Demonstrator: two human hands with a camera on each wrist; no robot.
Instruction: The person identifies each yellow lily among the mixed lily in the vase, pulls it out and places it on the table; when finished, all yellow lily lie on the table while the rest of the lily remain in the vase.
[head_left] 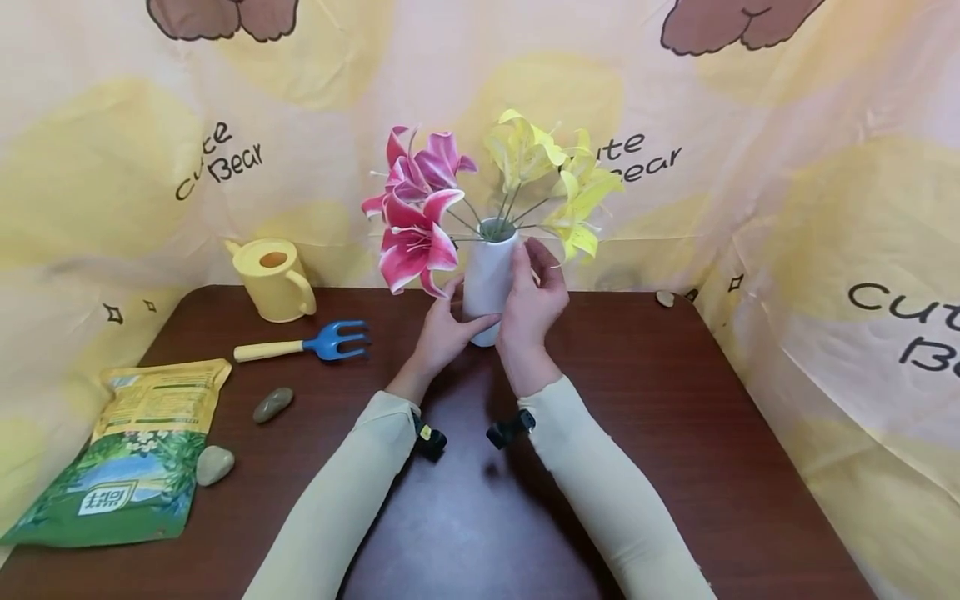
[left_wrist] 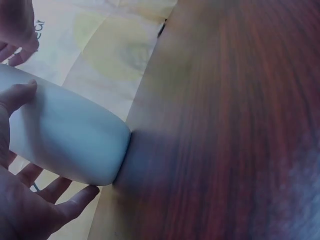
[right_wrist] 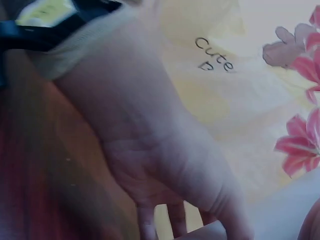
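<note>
"One white vase, bearing pink flowers and yellow flowers, toward the far side of the counter. Head view. Hands?"

"Together on it. Left hand: clamped round the lower part, thumb across the front. Right hand: thumb against the upper side; whether its fingers grip, cannot tell."

"Step in hand?"

"Judged: steadying the filled vase. Next move likely calls for keeping it upright, left grip firm, right hand clear of the stems."

"This view only: watering can, blue fork, printed bag, several stones."

"Left wrist view adds?"

"Left fingers spread along the vase's left side, mostly hidden from the head camera; one tip beside the base. Base meets the counter, or nearly; contact uncertain. Flowers not shown."

"Right wrist view?"

"Right palm, turned away overhead. Pink flowers at the frame's edge; yellow ones out of frame; vase, a slice only."
</note>
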